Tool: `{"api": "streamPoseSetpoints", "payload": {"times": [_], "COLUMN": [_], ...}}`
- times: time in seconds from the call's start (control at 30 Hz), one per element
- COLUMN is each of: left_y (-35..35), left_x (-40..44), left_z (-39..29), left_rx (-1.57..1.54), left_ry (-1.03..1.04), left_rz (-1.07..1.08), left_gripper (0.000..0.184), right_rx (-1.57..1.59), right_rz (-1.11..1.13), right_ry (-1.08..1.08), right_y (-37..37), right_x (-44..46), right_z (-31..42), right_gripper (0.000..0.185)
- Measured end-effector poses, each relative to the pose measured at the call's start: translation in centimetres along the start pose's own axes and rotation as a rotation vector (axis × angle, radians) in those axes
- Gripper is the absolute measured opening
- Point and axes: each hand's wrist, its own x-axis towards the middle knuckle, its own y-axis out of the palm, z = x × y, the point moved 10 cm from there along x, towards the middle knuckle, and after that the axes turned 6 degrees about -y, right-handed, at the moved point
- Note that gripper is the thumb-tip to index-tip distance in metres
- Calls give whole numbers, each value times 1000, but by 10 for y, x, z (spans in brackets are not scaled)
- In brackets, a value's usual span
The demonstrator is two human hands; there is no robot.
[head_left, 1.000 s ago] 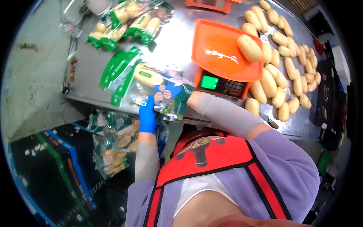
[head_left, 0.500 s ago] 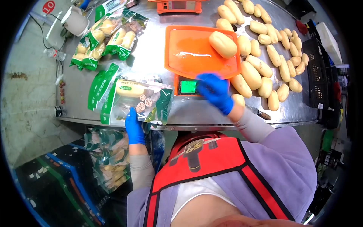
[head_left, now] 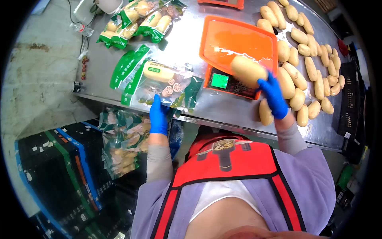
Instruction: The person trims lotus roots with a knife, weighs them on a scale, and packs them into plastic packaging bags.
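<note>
My right hand [head_left: 273,96], in a blue glove, is closed around the right end of a pale lotus root section [head_left: 247,71]. The root is slightly blurred and hangs over the front edge of the orange tray [head_left: 227,36] of a digital scale. Below the tray glows the green display [head_left: 219,81]. My left hand [head_left: 158,118], gloved in blue too, pinches the lower edge of a clear and green plastic bag [head_left: 163,91]. That bag lies on the metal table [head_left: 103,85], with lotus root slices showing on its front.
Several filled bags [head_left: 139,24] lie at the back left. Many loose lotus root sections [head_left: 310,67] cover the table's right side, beside a black crate [head_left: 350,107]. Below the table's front edge, more bags [head_left: 123,143] hang near dark stacked crates [head_left: 51,171].
My right hand has gone from the scale's front panel to the lotus root, gripped it and moved it toward the tray's front edge. My left hand stays on the bag. The view has shifted.
</note>
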Motion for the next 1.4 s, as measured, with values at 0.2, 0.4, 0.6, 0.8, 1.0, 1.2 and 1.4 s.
{"api": "streamPoseSetpoints", "payload": {"times": [0.2,0.4,0.6,0.8,1.0,1.2,1.4], "left_y": [4,0,20,53,48,30,39], "left_x": [-17,-28,-44,-61,-45,-30,-41], "left_z": [-10,-13,-4,-3,2,17,8], "left_rx": [62,171,404,343,491,444,463], "left_ry": [107,109,70,46,75,44,77], "left_rz": [-93,-111,-31,54,120,153,148], "left_gripper": [52,49,36,18,20,23,26], "right_rx": [776,753,580,-354,-519,242,-214], "right_rz": [126,113,244,507,467,418,719], "right_ry": [682,712,734,-57,-631,60,-16], "right_y": [100,112,139,178,224,217,239], "right_x": [-66,-68,-55,1,1,12,17], "right_z": [-90,-99,-112,-79,-45,-98,-101], "right_gripper": [52,55,53,59,43,24,27]}}
